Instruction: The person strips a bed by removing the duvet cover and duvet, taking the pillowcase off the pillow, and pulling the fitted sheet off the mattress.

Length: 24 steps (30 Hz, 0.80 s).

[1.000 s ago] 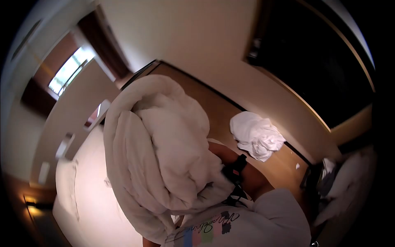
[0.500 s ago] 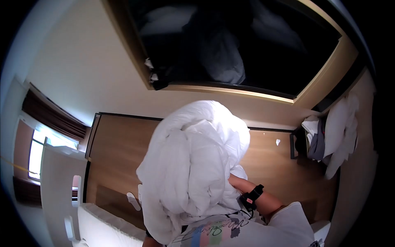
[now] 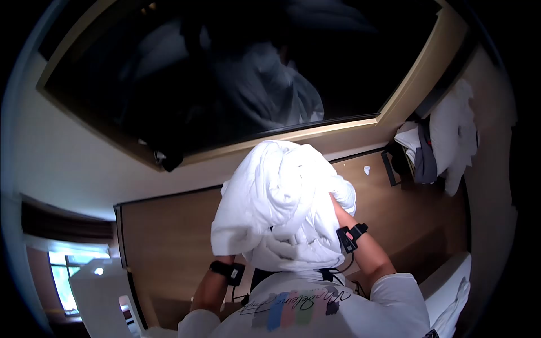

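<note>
A bulky white duvet (image 3: 270, 197), bunched into a heap, is held up in front of my chest. My left forearm (image 3: 209, 290), with a black strapped device (image 3: 228, 271) near the wrist, runs up under its lower left side. From the right, my right forearm (image 3: 369, 250) reaches into the folds; it wears a similar black device (image 3: 349, 239). Both hands are hidden by the duvet, so their fingers do not show. The bundle covers part of the floor and the wall beyond it.
A large dark screen (image 3: 186, 96) in a pale wooden frame reflects the white bundle. Clothes (image 3: 426, 155) and white fabric (image 3: 451, 135) hang or lie at the right above a dark-framed stand. A white scrap (image 3: 367, 169) is on the wooden floor (image 3: 169, 242). White furniture (image 3: 101, 293) and a window (image 3: 65, 281) are at left.
The duvet has gathered into a more compact heap, its lower left part lifted. My left forearm has come into clear view beneath it. The camera view has turned, tilting the screen.
</note>
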{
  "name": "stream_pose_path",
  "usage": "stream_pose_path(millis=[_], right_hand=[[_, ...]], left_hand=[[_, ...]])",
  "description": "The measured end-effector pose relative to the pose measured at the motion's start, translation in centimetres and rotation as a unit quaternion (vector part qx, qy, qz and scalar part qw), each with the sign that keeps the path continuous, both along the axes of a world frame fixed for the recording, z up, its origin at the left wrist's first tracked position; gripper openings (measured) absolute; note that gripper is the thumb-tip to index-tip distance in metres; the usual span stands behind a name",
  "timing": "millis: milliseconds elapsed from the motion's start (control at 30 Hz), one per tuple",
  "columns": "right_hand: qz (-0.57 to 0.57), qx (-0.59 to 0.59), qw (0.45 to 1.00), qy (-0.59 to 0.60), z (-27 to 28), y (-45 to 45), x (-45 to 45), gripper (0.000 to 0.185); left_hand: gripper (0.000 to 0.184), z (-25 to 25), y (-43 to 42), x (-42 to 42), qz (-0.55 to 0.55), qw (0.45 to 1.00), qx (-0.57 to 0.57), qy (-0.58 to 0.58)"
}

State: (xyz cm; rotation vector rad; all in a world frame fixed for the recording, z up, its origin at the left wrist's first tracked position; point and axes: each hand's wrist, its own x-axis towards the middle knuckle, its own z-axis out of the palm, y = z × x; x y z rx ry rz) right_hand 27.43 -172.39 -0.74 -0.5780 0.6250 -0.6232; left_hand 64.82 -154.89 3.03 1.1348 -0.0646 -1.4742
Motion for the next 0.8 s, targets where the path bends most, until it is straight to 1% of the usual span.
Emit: stream_pose_path(millis=[33, 100, 133, 167, 200, 267, 333, 367, 400, 433, 467, 500, 567, 600, 633, 667, 700, 733, 767, 800], right_hand=[[-0.028, -0.007, 0.999, -0.019, 0.5, -0.9, 0.2, 0.059], [-0.127, -0.034, 0.988, 0.082, 6.7, -1.7, 1.9, 0.058], [-0.164, 0.004, 0.981, 0.101, 7.9, -2.4, 2.8, 0.051], [-0.167, 0.007, 0.981, 0.101, 7.0, -3.0, 3.4, 0.051], [-0.181, 0.052, 0.965, 0.184, 5.5, -4.1, 4.4, 0.041], [-0.201, 0.139, 0.907, 0.343, 1.7, -6.4, 5.7, 0.023], [-0.116, 0.17, 0.962, 0.178, -2.3, -6.1, 7.0, 0.021], [-0.085, 0.169, 0.981, 0.03, -4.1, -5.8, 8.0, 0.022], [-0.047, 0.125, 0.982, 0.133, -4.1, -5.7, 9.2, 0.027], [-0.007, 0.094, 0.971, 0.22, -4.9, -6.0, 10.0, 0.034], [0.037, 0.066, 0.95, 0.303, -5.6, -6.2, 10.8, 0.043], [0.055, 0.03, 0.942, 0.33, -4.8, -6.1, 10.7, 0.045], [0.074, 0.033, 0.95, 0.302, -6.9, -7.5, 9.9, 0.042], [0.055, 0.014, 0.944, 0.326, -5.6, -7.4, 9.3, 0.031], [0.061, 0.044, 0.94, 0.333, -4.6, -7.9, 8.5, 0.031], [0.076, 0.044, 0.937, 0.339, -4.3, -8.3, 7.6, 0.032], [0.092, 0.04, 0.934, 0.344, -4.1, -8.8, 6.7, 0.033], [0.113, 0.033, 0.93, 0.348, -3.0, -9.3, 6.1, 0.034], [0.138, 0.029, 0.924, 0.354, -2.0, -9.5, 5.6, 0.036], [0.183, 0.023, 0.913, 0.364, -2.3, -10.4, 5.2, 0.041]], left_hand=[[0.065, -0.7, -1.9, 0.0, -0.014, 1.0, -0.016, -0.006], [0.066, -0.9, -6.7, 0.5, -0.038, 0.999, -0.029, -0.003], [0.066, -1.1, -8.4, 0.7, -0.045, 0.999, -0.03, 0.0], [0.067, -1.2, -9.9, 0.9, -0.048, 0.998, -0.032, -0.001], [0.067, -1.5, -11.0, 0.9, -0.051, 0.998, -0.031, -0.001], [0.068, -2.2, -12.5, 0.7, -0.057, 0.998, -0.026, -0.003], [0.069, -3.3, -13.1, -0.7, -0.074, 0.997, -0.008, -0.001], [0.069, -3.7, -13.3, -1.9, -0.092, 0.996, 0.008, 0.0], [0.069, -4.0, -13.2, -2.9, -0.115, 0.993, 0.032, 0.0], [0.078, -2.7, -12.9, -4.4, -0.154, 0.984, 0.095, -0.006], [0.083, -7.1, -13.4, -3.2, -0.261, 0.963, 0.026, 0.062], [0.083, -6.9, -14.1, -3.7, -0.282, 0.955, 0.088, 0.024], [0.082, -9.4, -13.9, -1.0, -0.325, 0.943, 0.057, -0.028], [0.079, -11.2, -12.8, 0.7, -0.325, 0.945, 0.004, -0.048], [0.076, -12.3, -11.7, 2.2, -0.319, 0.944, -0.05, -0.069], [0.068, -10.5, -10.3, 2.4, -0.25, 0.965, 0.002, -0.08], [0.061, -9.6, -8.9, 2.5, -0.19, 0.974, 0.066, -0.105], [0.06, -9.8, -6.6, 3.5, -0.147, 0.981, 0.076, -0.103], [0.06, -10.3, -4.0, 3.8, -0.111, 0.98, 0.095, -0.132], [0.055, -9.8, -1.5, 4.6, -0.082, 0.984, 0.125, -0.098]])
